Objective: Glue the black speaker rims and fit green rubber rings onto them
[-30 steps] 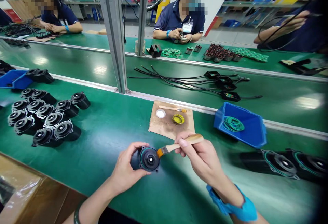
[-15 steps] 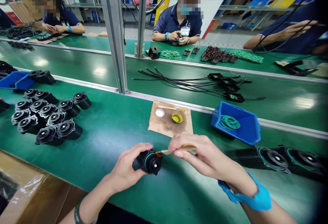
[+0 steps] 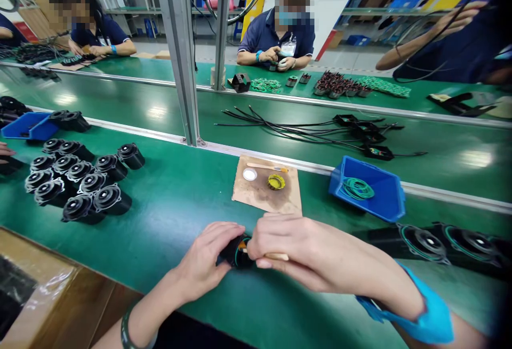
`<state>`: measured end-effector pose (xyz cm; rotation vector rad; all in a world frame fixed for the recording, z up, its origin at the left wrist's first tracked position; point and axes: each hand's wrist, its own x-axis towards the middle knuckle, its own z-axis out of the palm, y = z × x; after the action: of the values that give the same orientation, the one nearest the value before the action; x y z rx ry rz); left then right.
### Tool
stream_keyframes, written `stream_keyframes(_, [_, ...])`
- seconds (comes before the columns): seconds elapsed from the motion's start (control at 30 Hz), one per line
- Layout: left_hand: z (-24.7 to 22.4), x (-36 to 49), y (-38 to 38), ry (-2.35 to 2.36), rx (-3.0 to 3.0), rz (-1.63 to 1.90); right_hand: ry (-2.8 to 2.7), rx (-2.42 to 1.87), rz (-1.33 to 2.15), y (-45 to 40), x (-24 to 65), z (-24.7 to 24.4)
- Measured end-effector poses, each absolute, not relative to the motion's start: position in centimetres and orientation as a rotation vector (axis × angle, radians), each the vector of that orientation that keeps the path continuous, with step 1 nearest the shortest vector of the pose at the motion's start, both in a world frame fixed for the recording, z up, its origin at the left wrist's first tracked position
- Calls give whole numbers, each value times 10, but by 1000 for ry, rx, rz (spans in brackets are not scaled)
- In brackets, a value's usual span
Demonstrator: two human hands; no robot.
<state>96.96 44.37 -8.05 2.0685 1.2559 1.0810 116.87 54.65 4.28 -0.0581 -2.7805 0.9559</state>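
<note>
On a green bench, a person's left hand is wrapped around a black motor, thumb below and fingers over the top. The motor lies tilted toward the right hand, near the bench's front edge. The right hand is closed on a wooden brush, its orange bristles at the motor's front, by a green ring. The right fingers hide much of that end, so exact contact is hard to tell.

Just beyond the hands lies a piece of cardboard, stained in the middle. On it are a spare brush, a white disc and a yellow cap. To its right, a blue bin holds loose green rings. Nearer, on the right, black motors with green rings lie on their sides. Well to the left stands a cluster of black motors. Behind a metal post, black cables lie on a green strip, and a masked co-worker sits opposite.
</note>
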Motion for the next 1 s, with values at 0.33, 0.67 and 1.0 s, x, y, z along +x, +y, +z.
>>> stream_keyframes(0.33, [-77,976,442,1541,1992,1213,-2247,-453,643,507,1191,20])
stream_keyframes(0.67, [-75,985,439,1633,2077,1257,-2169,-405,570,483,1179,-11])
stream_keyframes(1.0, [-76,985,438,1671,2089,1251,-2242,-358,517,481,1182,-9])
